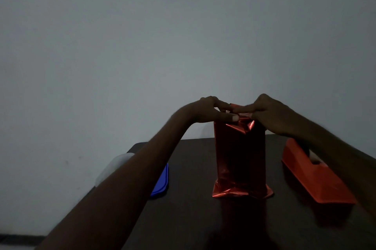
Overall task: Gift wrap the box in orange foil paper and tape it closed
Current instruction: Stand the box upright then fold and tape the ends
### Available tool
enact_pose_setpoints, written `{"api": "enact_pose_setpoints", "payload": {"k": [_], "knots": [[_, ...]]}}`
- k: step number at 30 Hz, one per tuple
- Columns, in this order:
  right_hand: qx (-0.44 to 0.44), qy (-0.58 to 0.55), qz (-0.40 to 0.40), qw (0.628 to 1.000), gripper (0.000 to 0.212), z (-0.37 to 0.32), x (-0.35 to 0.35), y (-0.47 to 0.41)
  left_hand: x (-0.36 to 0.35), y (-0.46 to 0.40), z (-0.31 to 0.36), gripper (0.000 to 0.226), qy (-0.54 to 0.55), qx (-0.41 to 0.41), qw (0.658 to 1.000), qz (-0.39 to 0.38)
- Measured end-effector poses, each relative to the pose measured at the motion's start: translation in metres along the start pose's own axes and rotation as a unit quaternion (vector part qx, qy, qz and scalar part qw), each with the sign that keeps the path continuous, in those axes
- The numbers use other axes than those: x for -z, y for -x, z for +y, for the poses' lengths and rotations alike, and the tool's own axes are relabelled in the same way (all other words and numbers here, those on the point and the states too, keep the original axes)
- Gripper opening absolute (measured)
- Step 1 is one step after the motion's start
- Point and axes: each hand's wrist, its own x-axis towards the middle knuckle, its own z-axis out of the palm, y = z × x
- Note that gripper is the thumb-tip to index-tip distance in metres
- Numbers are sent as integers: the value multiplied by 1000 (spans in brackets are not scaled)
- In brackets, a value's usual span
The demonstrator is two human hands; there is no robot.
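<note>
A tall box wrapped in orange foil paper (240, 156) stands upright in the middle of the dark table (195, 219). Loose foil flares out around its base. At the top end, my left hand (211, 112) pinches the foil between thumb and fingers. My right hand (268, 113) pinches the crumpled foil from the other side, its index finger laid across the top. The fingertips of both hands nearly meet over the box's top. The scene is dim.
An orange tape dispenser (313, 176) lies on the table right of the box, under my right forearm. A blue flat lid (161, 182) and a white object (114, 166) sit at the left, partly hidden by my left forearm. A grey wall stands behind.
</note>
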Motion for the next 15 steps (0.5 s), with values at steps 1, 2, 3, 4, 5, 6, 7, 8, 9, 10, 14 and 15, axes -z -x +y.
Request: {"api": "enact_pose_setpoints", "payload": {"k": [1,2,3,4,5,6,7,8,9,10,14,15], "knots": [[-6,4,1,1000,37,-1,1,1,0,0,0,60,4,0,1000,2],[-11,12,3,1000,36,-1,1,1,-1,0,-1,57,6,-1,1000,6],[-14,19,8,1000,34,-2,0,1,-1,1,-1,55,8,0,1000,13],[-15,22,12,1000,34,-2,-1,1,-1,2,-1,53,13,-4,1000,22],[-15,20,14,1000,34,-2,-1,2,-1,4,0,51,22,-4,999,30],[-17,15,14,1000,33,-2,-2,2,-1,6,-1,53,33,-2,999,41],[-19,12,15,1000,33,-2,-2,3,1,10,-1,55,39,-2,998,57],[-19,8,16,1000,33,-1,-2,4,3,13,-2,56,45,-8,996,77],[-16,7,16,1000,34,-1,-2,5,6,16,-3,54,52,-16,993,102],[-11,4,17,1000,34,-2,-2,6,10,19,-4,48,65,-25,990,127],[-1,-7,21,1000,32,-5,-3,8,20,18,-2,30,66,-30,984,164],[2,-5,20,1000,33,-5,-3,8,19,15,0,35,52,-28,986,153]]}}
